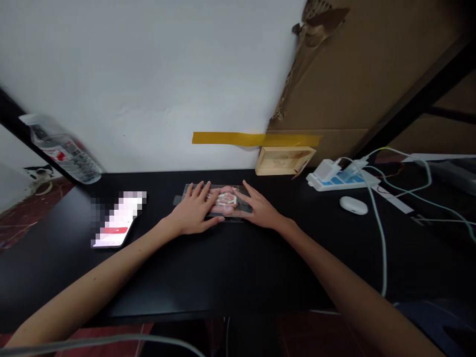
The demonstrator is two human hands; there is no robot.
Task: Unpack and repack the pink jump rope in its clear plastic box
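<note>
A clear plastic packet [225,199] with pink and white contents lies flat on the black table [230,267] near the wall. My left hand [194,210] rests on its left half with fingers stretched out and spread. Across from it, my right hand [258,208] lies on the packet's right half, fingers extended and flat. Both hands press on the packet rather than grip it.
A phone [117,220] with a lit screen lies left of the hands. A plastic water bottle [61,148] stands at the far left. At the right are a small wooden box [284,160], a power strip [340,178] with cables, and a white earbud case [353,205].
</note>
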